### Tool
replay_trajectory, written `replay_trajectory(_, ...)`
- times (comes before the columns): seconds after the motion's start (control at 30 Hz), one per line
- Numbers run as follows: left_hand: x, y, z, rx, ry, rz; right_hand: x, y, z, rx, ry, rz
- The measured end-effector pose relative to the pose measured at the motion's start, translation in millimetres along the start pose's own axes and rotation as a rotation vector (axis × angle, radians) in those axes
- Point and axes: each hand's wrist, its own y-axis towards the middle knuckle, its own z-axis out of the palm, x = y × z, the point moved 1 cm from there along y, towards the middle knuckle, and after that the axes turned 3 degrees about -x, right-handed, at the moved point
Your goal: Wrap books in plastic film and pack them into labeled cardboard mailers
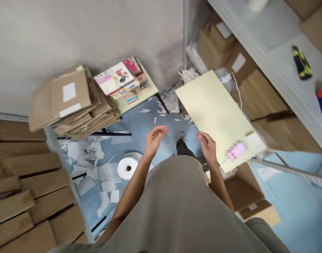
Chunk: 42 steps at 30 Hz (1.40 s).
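Observation:
My left hand is held in the air in front of my body, its fingers loosely curved and nothing visible in them. Below and to its left, a white paper roll with a brown core lies on the floor. My right hand is at the left edge of the pale yellow table. Its fingers are half bent, and I see nothing in them. Whether it touches the table edge I cannot tell. A blurred-out pink item lies on that table, right of my right hand.
Flattened cardboard boxes are piled at the left beside books on a small table. Paper scraps litter the blue floor. An open carton stands below the yellow table. The right-hand shelf bears a yellow-black utility knife.

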Motion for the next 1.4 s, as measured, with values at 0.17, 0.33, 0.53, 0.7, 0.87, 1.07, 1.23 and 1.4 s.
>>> replay_trajectory(0.17, -35.1, 75.8, -47.9, -0.24, -0.057, 0.013, 75.9, 118.3, 78.5, 0.216, -0.014, -0.104)
replay_trajectory(0.33, -35.9, 121.0, -97.9, -0.484, -0.149, -0.058, 136.2, 199.8, 167.0, 0.418, -0.038, -0.195)
replay_trajectory(0.53, -38.6, 185.7, -171.5, -0.605, -0.159, -0.031, 166.3, 252.9, 274.6, 0.511, -0.073, -0.23)
replay_trajectory(0.7, -50.1, 258.6, -239.4, -0.598, -0.107, 0.039, 172.5, 275.9, 354.3, 0.488, -0.146, -0.198)
replay_trajectory(0.87, -57.7, 317.8, -284.4, -0.579, 0.168, 0.067, 165.3, 305.9, 426.1, 0.404, -0.37, -0.185)
replay_trajectory(1.07, -46.7, 359.8, -304.3, -0.45, 0.39, -0.113, 155.0, 331.9, 476.1, 0.458, -0.778, -0.12)
replay_trajectory(1.23, -43.5, 366.0, -317.6, -0.431, 0.309, -0.168, 154.2, 350.2, 477.1, 0.523, -0.876, -0.092)
replay_trajectory(1.4, -57.2, 434.7, -339.5, -0.478, 0.295, -0.008, 144.7, 435.6, 495.2, 0.436, -0.758, -0.179)
